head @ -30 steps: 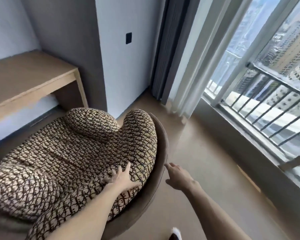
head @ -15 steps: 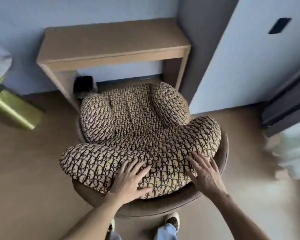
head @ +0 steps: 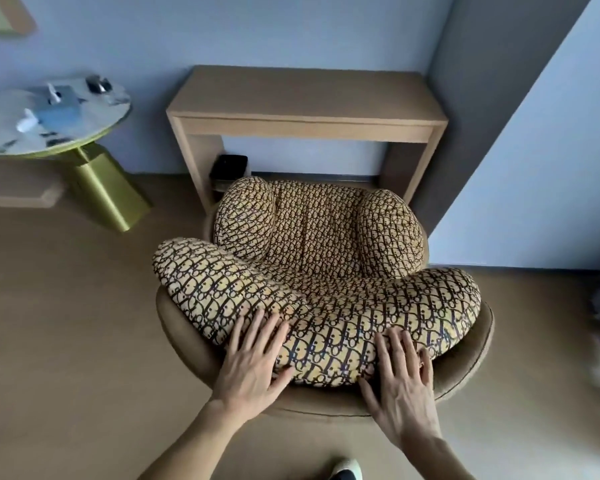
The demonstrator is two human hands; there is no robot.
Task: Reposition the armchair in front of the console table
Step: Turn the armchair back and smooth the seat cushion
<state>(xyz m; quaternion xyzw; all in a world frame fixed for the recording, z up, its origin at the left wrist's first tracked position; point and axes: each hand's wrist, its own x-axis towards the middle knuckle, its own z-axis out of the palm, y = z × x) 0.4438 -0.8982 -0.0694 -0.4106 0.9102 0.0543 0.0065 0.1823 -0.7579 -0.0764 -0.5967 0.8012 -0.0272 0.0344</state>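
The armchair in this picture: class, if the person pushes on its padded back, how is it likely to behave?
The patterned cushion will probably squash under the left hand and right hand before the armchair moves. The rounded shell looks bulky, so probably heavy. On the smooth floor it may slide rather than tip.

- The armchair cushion (head: 319,271) is covered all over in a repeating dark monogram on a tan ground; the pattern looks like letters, but no word can be made out with certainty.
- The items on the round side table (head: 0,140) are blurred, so any labels there cannot be read.
- No other text, numbers, brand marks or signs are readable.
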